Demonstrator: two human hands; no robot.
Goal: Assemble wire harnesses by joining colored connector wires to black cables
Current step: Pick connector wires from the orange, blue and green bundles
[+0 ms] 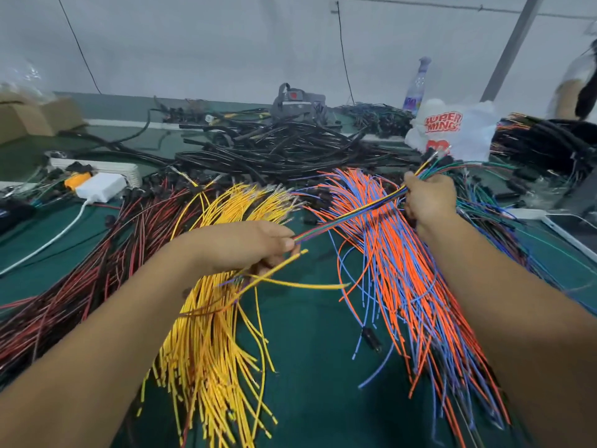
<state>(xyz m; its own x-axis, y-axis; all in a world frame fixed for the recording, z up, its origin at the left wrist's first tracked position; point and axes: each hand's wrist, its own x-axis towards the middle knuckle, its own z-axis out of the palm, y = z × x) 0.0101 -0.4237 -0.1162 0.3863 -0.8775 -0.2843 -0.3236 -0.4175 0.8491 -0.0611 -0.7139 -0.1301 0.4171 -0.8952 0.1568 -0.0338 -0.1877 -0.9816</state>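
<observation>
Head view, the only one I've got: both hands are on one mixed bundle [352,212] of colored wires, stretched taut between them above the tabletop [307,350]. My left hand [239,247] pinches the near end, with a couple of loose yellow strands sticking out below the fingers. My right hand [428,197] is clenched round the far end, where the tips fan out past the knuckles.

I'd call this the gathering step: one wire of each color collected into a set, not yet joined to a black cable. Next move, as I judge it, calls for evening up the ends and reaching for a cable from the black pile [274,147] at the back, well apart from the hands.

The count: two hands, one held bundle. Three loose heaps up front: red-black [80,279] on the left, yellow [213,344] in the middle, orange-blue [407,286] on the right. A green tangle [484,189] lies behind the right hand. Single wires are too many to count. One white bag [452,130], one bottle [416,85].
</observation>
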